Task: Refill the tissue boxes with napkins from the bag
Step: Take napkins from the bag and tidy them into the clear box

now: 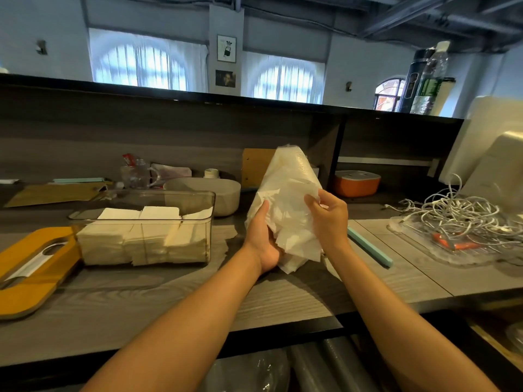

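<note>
The bag (285,193) of napkins is held up over the bench (175,295), just right of the clear tissue box (147,230), which already holds stacked napkins and has its orange lid (31,267) lying off beside it. The left hand (264,241) cups the bag from below with curled fingers; the right hand (328,213) pinches the loose plastic near its mouth. The load looks light and soft, and the film thin, crinkly and probably slippery, so supporting the base and gripping the napkin stack through the plastic seems wisest. Milky plastic hides how many napkins remain; where exactly the opening lies is unclear.
</note>
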`<state>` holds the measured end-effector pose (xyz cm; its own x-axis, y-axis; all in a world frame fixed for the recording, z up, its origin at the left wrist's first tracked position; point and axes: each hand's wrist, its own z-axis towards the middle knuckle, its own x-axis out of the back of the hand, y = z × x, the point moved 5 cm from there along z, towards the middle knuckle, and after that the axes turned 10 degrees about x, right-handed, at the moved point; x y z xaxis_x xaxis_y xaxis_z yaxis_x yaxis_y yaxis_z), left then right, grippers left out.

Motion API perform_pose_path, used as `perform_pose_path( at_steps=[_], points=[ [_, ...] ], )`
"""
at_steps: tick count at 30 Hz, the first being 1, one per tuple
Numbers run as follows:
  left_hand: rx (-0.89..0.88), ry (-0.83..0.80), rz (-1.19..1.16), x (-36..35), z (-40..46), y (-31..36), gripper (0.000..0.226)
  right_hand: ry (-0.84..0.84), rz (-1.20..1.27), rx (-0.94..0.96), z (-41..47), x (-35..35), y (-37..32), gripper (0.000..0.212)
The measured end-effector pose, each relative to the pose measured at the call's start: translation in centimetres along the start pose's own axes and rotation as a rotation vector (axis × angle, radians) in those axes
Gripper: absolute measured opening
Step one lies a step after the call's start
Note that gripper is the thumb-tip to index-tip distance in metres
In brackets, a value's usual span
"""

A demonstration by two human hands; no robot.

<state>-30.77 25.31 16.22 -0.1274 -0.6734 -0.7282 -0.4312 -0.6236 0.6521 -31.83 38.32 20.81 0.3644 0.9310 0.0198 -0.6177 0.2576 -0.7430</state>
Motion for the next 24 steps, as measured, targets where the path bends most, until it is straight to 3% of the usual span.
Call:
perform_pose_path(
  at_steps=[5, 11, 14, 19, 24],
  points=[
    [0.007, 0.049, 0.014, 0.5, 0.2, 0.2, 0.047, 0.096, 0.141, 0.030, 0.2, 1.0, -1.0, 0.008],
    [-0.041, 0.127, 0.108, 0.8, 0.9, 0.4, 0.043, 0.256, 0.378, -0.228, 0.4, 2.0, -0.3, 0.020],
    [-0.081, 0.171, 0.155, 1.1, 1.4, 0.5, 0.042, 0.187, 0.363, -0.205, 0.2, 1.5, -0.7, 0.013],
    [-0.106, 0.124, 0.270, 0.8, 1.4, 0.5, 0.046, -0.045, 0.000, -0.025, 0.5, 0.4, -1.7, 0.015],
    [-0.101, 0.202, 0.274, 1.3, 1.2, 0.8, 0.058, -0.206, -0.169, -0.119, 0.2, -0.3, -0.9, 0.019]
  ],
)
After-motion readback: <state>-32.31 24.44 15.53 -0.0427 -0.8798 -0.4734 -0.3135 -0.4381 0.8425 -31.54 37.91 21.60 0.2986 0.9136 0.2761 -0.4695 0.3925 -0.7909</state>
